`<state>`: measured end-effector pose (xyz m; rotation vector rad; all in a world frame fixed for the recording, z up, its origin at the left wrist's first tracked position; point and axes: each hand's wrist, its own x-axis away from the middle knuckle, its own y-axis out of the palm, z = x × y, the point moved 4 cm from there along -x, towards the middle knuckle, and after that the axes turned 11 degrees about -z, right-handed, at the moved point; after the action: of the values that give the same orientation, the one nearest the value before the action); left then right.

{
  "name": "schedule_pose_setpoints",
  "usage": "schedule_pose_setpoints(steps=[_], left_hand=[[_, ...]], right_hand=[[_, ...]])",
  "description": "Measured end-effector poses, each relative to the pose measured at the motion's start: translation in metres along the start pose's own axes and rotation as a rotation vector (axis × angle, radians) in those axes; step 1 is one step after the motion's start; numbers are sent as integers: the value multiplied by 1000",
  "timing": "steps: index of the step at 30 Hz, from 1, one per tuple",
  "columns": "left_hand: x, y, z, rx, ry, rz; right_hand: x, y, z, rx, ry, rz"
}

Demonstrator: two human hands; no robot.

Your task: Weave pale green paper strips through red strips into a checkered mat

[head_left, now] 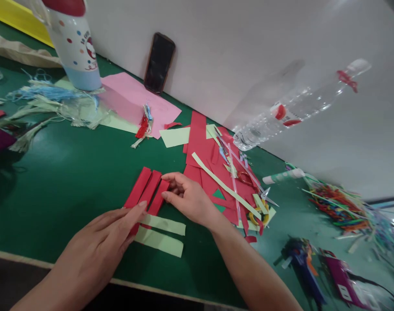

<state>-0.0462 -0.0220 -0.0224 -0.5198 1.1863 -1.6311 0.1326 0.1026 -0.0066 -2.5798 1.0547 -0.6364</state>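
Three red paper strips (148,185) lie side by side on the green table. Two pale green paper strips (161,242) run across their lower ends, partly interlaced with the red. My left hand (101,239) rests flat over the lower left of these strips, its fingers stretched out and hiding where several cross. At the upper right of the group, my right hand (192,198) pinches the rightmost red strip between thumb and fingers. How far the strips pass under one another beneath my left hand is hidden.
Right of my hands lie red paper sheets (197,147), red-handled scissors (245,178) and yellow-handled scissors (263,216). A plastic bottle (294,112), phone (159,62) and tumbler (75,47) stand by the wall. A blue glue gun (303,268) lies at the lower right.
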Motion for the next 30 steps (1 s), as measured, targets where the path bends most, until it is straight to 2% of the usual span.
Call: schedule_pose_setpoints(steps=[4,12,18,22,30], left_hand=[[0,-2,1,-50,-20,62],[-3,-8,3,-82,-46,40],[-3,-6,3,-105,122,-32],[-1,-2,0,-140,153,-74],[-2,-3,3,-183,190,-32]], right_hand=[[0,1,3,5,2,23],[6,1,1,-73,-48,37],[17,2,-11,-134,-87,-5],[17,6,-11,-263,-80,-30],[14,15,3,-500,28,-38]])
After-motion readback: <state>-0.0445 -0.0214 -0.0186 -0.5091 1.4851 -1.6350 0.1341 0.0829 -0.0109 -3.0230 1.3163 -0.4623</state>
